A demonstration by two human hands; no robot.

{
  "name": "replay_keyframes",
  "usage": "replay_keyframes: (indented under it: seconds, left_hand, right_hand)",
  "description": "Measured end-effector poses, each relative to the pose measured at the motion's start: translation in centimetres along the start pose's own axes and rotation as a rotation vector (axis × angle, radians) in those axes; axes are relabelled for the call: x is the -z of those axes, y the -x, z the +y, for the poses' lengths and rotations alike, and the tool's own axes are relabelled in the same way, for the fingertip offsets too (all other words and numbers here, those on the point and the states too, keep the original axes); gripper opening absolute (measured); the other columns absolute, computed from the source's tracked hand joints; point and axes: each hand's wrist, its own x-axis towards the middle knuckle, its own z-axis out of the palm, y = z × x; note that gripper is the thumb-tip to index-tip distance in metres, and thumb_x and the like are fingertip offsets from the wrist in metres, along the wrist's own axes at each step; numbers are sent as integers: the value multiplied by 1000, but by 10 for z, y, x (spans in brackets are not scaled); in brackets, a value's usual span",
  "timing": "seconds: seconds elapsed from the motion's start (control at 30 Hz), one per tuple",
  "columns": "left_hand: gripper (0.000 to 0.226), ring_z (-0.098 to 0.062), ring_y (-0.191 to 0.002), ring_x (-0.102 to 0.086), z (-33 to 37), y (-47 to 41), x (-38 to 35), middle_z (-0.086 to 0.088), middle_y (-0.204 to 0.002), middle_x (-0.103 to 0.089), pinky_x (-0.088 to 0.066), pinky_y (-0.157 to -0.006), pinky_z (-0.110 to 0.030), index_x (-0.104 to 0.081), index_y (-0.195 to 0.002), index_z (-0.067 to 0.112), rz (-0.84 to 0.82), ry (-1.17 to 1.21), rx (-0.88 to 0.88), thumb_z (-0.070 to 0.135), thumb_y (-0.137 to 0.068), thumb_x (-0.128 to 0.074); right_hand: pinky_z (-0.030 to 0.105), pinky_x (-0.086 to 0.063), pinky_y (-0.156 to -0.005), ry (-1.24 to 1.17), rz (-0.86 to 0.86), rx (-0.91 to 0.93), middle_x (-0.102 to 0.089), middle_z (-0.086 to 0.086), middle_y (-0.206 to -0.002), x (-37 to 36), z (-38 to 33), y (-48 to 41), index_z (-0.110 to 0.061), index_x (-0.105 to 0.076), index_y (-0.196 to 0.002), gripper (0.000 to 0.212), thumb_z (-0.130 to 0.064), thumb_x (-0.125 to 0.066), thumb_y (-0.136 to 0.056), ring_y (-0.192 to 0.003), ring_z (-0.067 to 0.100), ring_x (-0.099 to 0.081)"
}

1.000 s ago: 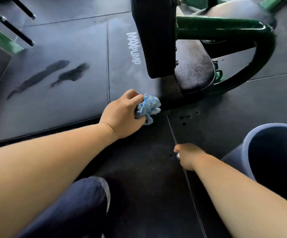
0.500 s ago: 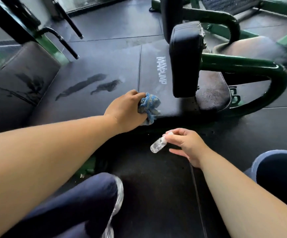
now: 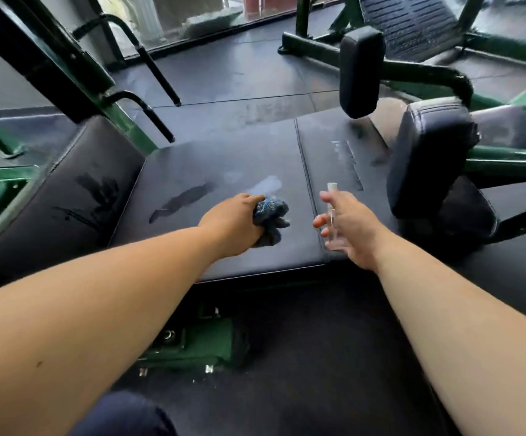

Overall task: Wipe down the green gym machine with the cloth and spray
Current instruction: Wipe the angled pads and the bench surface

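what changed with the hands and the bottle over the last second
The right hand rose from the floor with the clear spray bottle, turned it upright and brought it over the black seat pad. The left hand slid the blue cloth leftward across the pad's seam, toward the wet streak. Unchanged: the left hand grips the bunched cloth, and the streak is on the pad.

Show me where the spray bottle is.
In the head view, the spray bottle is upright in the right hand, just right of the blue cloth the left hand grips.
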Motion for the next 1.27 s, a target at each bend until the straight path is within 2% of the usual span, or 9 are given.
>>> replay_keyframes:
  seconds: [0.1, 0.27, 0.4, 0.57, 0.77, 0.9, 1.03, 1.2, 1.27]
  left_hand:
    - [28, -20, -96, -61, -35, -21, 15, 10, -106, -66, -50, -80, -32, -59, -105, 33, -42, 58, -30, 25, -79, -56]
    - [31, -21, -96, -60, -65, -53, 32, 7, -106, -66, -48, -81, -31, -59, -109, 28, -64, 70, -84, 19, -80, -54]
    - [31, -23, -100, -61, -62, -79, 23, 8, -113, -65, -50, -83, -37, -59, -110, 31, -29, 136, -101, 24, -81, -56]
    - [33, -22, -103, -60, -40, -105, -1, 8, -115, -64, -50, -84, -38, -60, -113, 31, 7, 235, -62, 26, -81, -59]
    - [30, -20, -98, -61, -41, -147, -31, 10, -112, -66, -51, -81, -37, -59, -109, 32, 99, 248, -31, 33, -80, -60]
    - [28, -30, -100, -59, -49, -149, -62, -3, -112, -66, -45, -78, -33, -57, -111, 19, 14, 134, 26, 24, -84, -56]
    - [33, -33, -103, -57, -47, -142, -78, -6, -115, -62, -38, -76, -34, -54, -113, 13, 110, 101, 44, 36, -89, -58]
    - [25, -34, -100, -58, -45, -145, -78, -7, -114, -61, -33, -70, -34, -51, -104, 15, 133, 25, -1, 35, -89, -55]
    - [24, -35, -100, -58, -46, -144, -79, -7, -113, -62, -36, -71, -35, -51, -102, 16, 139, 25, -3, 35, -89, -56]
  right_hand:
    - [21, -41, -49, -29, 33, -33, -55, 4, -71, -21, -5, -16, -14, -53, -102, 12, -5, -54, -94, -53, 11, -44]
    - [26, -40, -52, 210, 23, -99, -53, 7, -76, -39, -14, -20, -26, -43, -127, 41, -9, -59, -93, -55, 14, -42]
    - [28, -43, -49, 396, 112, -114, -50, 15, -90, -35, -33, -30, -13, -37, -124, 39, -1, -50, -88, -55, 17, -46]
    - [28, -54, -55, 787, 211, 21, -57, -1, -86, -3, -52, -43, -53, -21, -144, 78, -10, -47, -86, -56, 22, -61]
    - [35, -55, -72, 840, 453, 53, -64, 6, -100, 26, -40, -77, -46, -44, -125, 55, -16, -48, -78, -79, 26, -62]
    - [35, -50, -67, 937, 452, 70, -62, 5, -90, 23, -26, -93, -46, -45, -121, 49, -18, -46, -81, -77, 28, -58]
    - [35, -46, -62, 1014, 506, 92, -60, 5, -82, 21, -7, -97, -38, -43, -111, 35, -18, -46, -83, -74, 30, -56]
    - [37, -49, -74, 706, 593, 117, -63, -2, -90, 31, -8, -116, -29, -53, -108, 27, -29, -55, -81, -82, 28, -57]
    - [32, -48, -63, 460, 554, 152, -61, -2, -78, 32, -17, -124, -28, -57, -92, 10, -28, -56, -83, -66, 20, -54]
